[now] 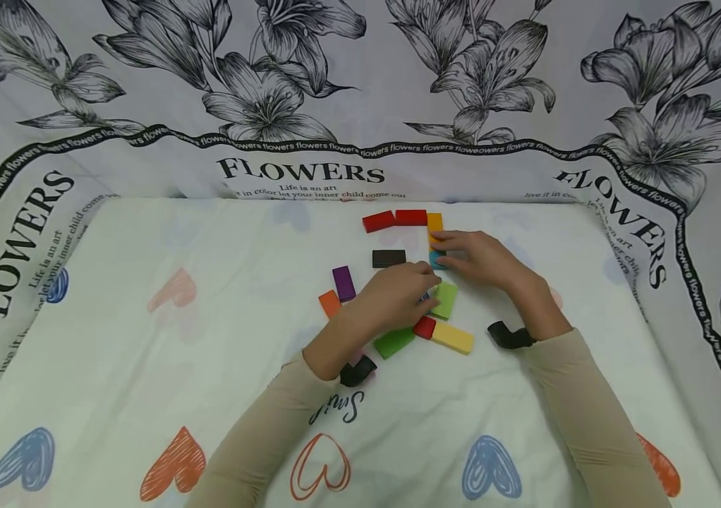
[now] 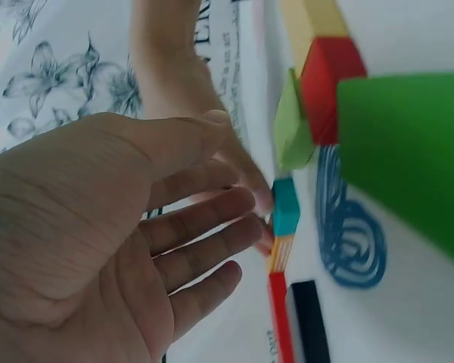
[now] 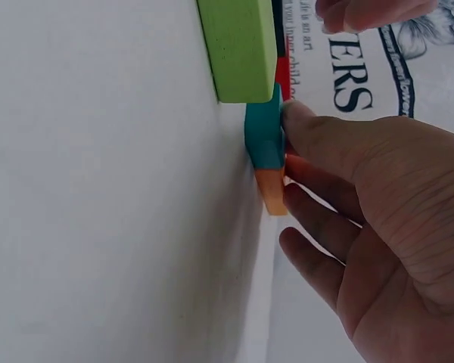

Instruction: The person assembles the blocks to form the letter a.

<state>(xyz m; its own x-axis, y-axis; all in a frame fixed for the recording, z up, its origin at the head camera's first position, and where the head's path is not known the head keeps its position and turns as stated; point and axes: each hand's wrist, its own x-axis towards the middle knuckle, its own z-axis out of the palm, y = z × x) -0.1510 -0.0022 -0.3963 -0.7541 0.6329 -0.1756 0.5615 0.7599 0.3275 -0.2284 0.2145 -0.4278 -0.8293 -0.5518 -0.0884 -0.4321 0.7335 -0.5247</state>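
Note:
My right hand is at the far end of the blocks, its fingertips right at a teal block and the orange-yellow block adjoining it. In the right wrist view the thumb lies along the teal block's edge, the other fingers beside the orange-yellow one. Nearer the middle, my left hand hovers over the layout; the left wrist view shows its fingers loosely extended and nothing in them. Close to its fingertips lies a lime-green block. Below that are a small red block, a yellow block and a green block.
Two red blocks continue the line leftward from the orange-yellow one. A black block lies in front of them. Purple and orange blocks sit at the left. A white cloth with printed hearts covers the table.

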